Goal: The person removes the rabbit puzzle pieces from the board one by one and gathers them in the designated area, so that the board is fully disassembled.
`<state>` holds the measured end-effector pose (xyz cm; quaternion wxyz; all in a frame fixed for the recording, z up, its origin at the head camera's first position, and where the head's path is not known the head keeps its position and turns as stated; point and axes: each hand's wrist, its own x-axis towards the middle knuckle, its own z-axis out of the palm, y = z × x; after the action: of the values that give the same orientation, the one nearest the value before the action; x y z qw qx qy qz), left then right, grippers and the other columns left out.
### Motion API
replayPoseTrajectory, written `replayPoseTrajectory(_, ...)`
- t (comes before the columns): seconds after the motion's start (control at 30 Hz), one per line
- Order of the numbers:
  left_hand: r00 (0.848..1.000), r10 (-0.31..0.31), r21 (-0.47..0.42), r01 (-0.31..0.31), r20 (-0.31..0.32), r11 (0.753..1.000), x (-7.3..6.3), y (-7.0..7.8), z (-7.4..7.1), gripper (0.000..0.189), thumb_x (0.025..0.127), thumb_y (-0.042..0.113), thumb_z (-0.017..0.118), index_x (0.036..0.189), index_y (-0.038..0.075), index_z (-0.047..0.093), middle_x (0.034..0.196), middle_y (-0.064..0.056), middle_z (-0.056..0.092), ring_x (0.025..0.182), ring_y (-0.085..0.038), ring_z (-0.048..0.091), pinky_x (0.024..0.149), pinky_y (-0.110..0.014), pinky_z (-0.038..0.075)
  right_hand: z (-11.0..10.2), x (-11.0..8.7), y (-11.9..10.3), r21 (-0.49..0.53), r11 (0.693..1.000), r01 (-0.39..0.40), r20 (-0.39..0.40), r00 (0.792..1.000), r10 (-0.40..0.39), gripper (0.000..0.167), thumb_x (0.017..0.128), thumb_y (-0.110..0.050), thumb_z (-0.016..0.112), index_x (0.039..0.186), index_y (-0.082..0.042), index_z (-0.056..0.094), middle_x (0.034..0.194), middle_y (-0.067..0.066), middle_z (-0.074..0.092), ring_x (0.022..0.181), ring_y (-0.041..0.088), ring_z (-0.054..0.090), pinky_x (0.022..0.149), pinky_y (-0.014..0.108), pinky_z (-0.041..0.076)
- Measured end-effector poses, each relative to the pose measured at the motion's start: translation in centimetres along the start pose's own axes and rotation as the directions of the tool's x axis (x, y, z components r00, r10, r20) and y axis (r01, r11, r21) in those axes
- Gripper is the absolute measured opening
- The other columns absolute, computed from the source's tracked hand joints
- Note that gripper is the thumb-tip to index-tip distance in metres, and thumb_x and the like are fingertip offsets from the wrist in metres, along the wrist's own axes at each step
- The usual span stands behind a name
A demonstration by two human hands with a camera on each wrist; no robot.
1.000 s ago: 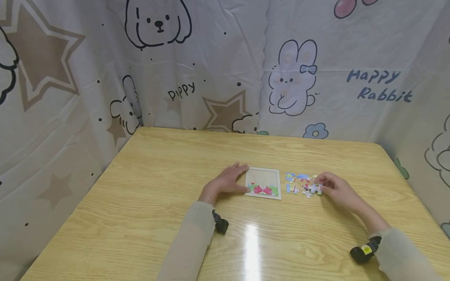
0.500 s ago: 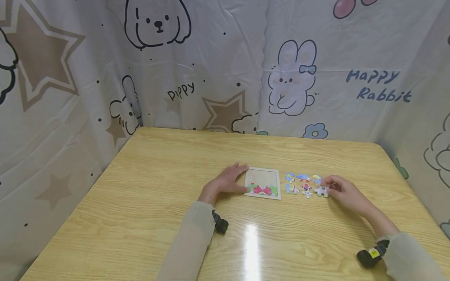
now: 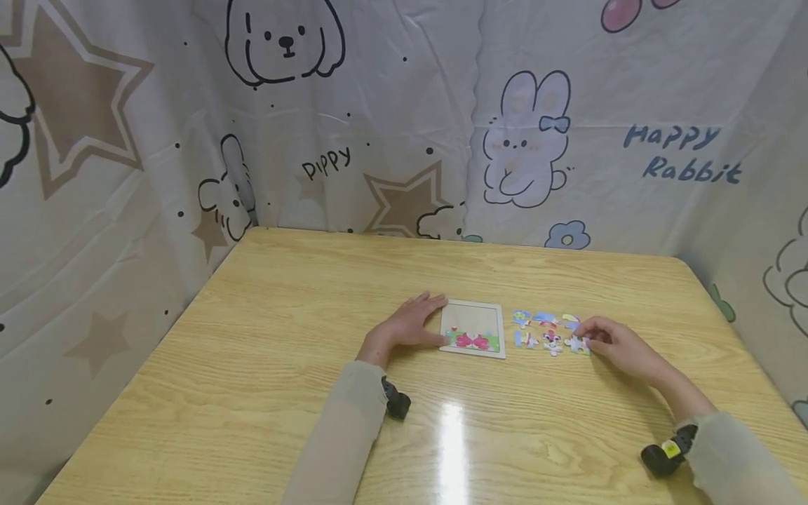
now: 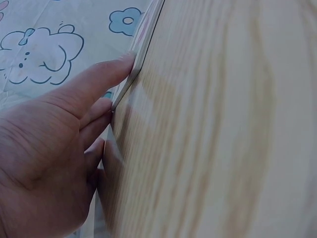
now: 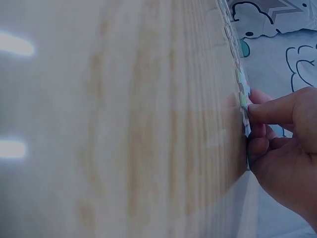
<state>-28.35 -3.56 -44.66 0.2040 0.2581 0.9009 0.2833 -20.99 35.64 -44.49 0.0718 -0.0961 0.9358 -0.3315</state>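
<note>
A square puzzle tray (image 3: 472, 304) with a pale rim lies on the table, its lower strip filled with green and pink picture pieces. My left hand (image 3: 410, 322) rests at the tray's left side, thumb at the near corner and fingers at the far corner; the left wrist view shows the thumb (image 4: 116, 72) against its edge. Right of the tray, several loose jigsaw pieces lie in two rows, among them one with a pink-and-white animal face (image 3: 552, 342). At the right end of the near row, my right hand (image 3: 615, 347) pinches a light-coloured jigsaw piece (image 3: 576, 344) by its right side.
The wood-grain table (image 3: 284, 315) extends around the tray and pieces. A printed curtain (image 3: 391, 105) hangs behind it and at both sides. Each wrist carries a small black camera, such as the left wrist camera (image 3: 396, 401).
My right hand has shifted a little to the right with the jigsaw piece, leaving a gap beside the animal-face piece. The left hand and the tray have stayed in place.
</note>
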Motion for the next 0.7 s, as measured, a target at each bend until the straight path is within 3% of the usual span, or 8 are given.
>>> replayPoseTrajectory(0.13,1.0,-0.004,0.005,0.004,0.007,1.0,-0.07,0.12,-0.1,0.083,0.089,0.039,0.07,0.156,0.019,0.026,0.166,0.001,0.02,0.156,-0.022,0.005,0.129,-0.043,0.004,0.03,0.11,0.13,-0.016,1.0,0.003,0.009,1.0,-0.002,0.018,0.099,-0.004,0.052,0.114,0.0,0.062,0.115,0.017,0.061,0.089,0.013,0.052,0.073,0.014,0.044)
replayPoseTrajectory(0.37,1.0,-0.003,0.013,0.003,0.016,1.0,-0.16,0.2,-0.2,0.083,0.089,0.041,0.068,0.156,0.018,0.025,0.166,0.001,0.019,0.156,-0.022,0.004,0.129,-0.043,0.004,0.04,0.12,0.27,-0.001,1.0,0.027,0.004,1.0,-0.027,0.018,0.099,-0.002,0.051,0.114,0.001,0.061,0.115,0.018,0.062,0.09,-0.004,0.05,0.075,0.013,0.046)
replayPoseTrajectory(0.53,0.999,0.006,0.012,-0.006,0.035,1.0,0.01,-0.09,-0.28,0.084,0.089,0.043,0.067,0.157,0.019,0.023,0.166,0.001,0.016,0.156,-0.022,0.003,0.129,-0.045,0.004,0.09,0.21,0.23,0.014,0.999,0.046,-0.013,0.999,-0.046,0.017,0.099,-0.004,0.053,0.113,0.002,0.06,0.112,0.017,0.063,0.089,0.004,0.055,0.074,0.013,0.047)
replayPoseTrajectory(0.7,0.998,0.004,0.007,-0.005,0.061,1.0,-0.02,-0.4,-0.48,0.089,0.087,0.042,0.071,0.158,0.022,0.02,0.167,0.001,0.012,0.156,-0.023,0.001,0.128,-0.048,0.004,0.28,0.47,-0.29,0.009,0.999,0.046,-0.026,0.999,-0.046,0.016,0.098,-0.004,0.054,0.112,0.001,0.061,0.113,0.017,0.064,0.09,-0.007,0.054,0.078,0.011,0.048)
